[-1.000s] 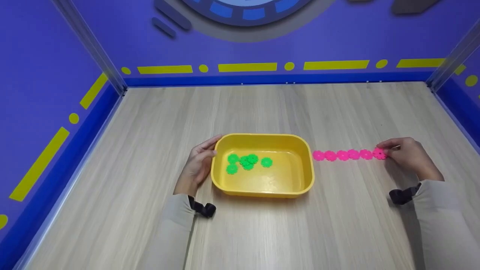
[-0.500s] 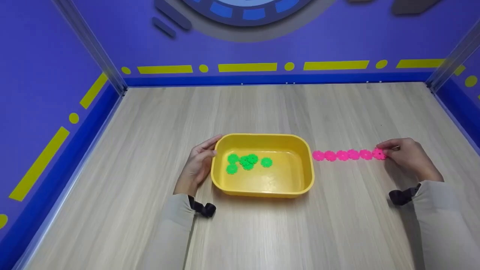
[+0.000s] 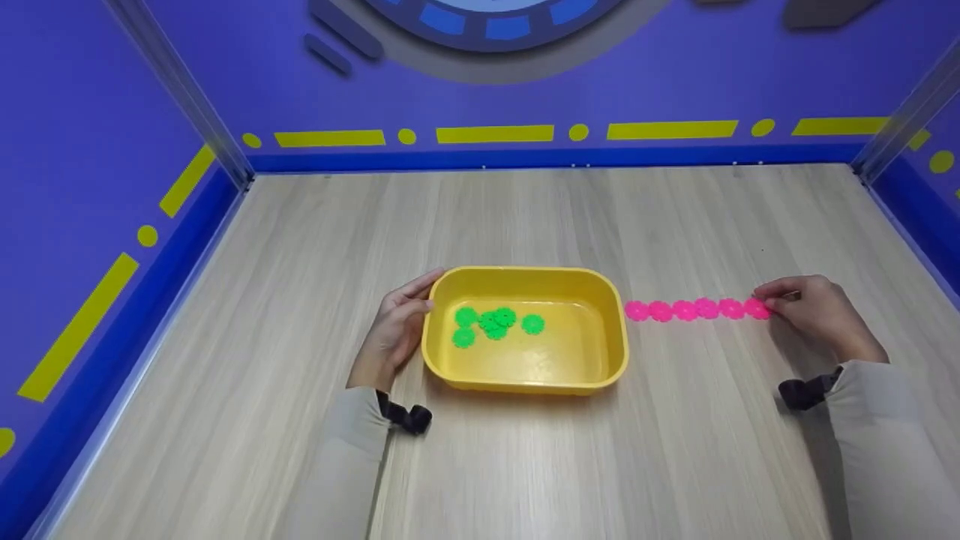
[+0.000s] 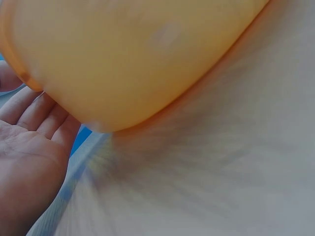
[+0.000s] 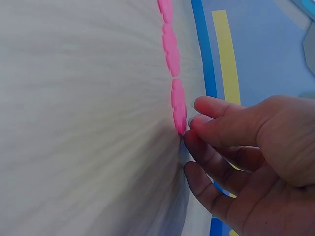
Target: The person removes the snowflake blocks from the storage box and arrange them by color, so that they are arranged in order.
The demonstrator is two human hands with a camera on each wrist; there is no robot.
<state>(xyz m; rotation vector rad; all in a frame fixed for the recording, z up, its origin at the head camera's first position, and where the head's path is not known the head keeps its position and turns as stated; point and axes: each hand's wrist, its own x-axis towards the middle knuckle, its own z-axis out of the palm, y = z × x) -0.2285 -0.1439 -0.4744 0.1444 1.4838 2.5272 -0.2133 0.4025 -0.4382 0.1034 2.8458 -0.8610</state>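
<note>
In the head view my left hand [image 3: 391, 334] holds the left side of a yellow plastic tub [image 3: 525, 388]. Its thumb is at the rim and its fingers lie along the outer wall, as the left wrist view also shows. Several green flower-shaped discs [image 3: 464, 337] lie in the left half of the tub, some overlapping. To the tub's right, several pink flower-shaped discs [image 3: 685, 310] form a straight row on the table. My right hand [image 3: 821, 319] is at the row's right end. Its fingertips [image 5: 201, 104] are spread at the edge of the last pink disc [image 5: 179, 105], which lies flat.
The wooden table [image 3: 525, 472] is bounded by a purple back wall [image 3: 337, 97] and side panels with yellow markings. A black wrist camera [image 3: 409, 418] sits on the left wrist, another wrist camera [image 3: 806, 390] on the right.
The last pink disc, pinched in my right hand before, now lies flat at the row's end, slightly to the left, with the fingers loosened. My left hand and the tub stay put.
</note>
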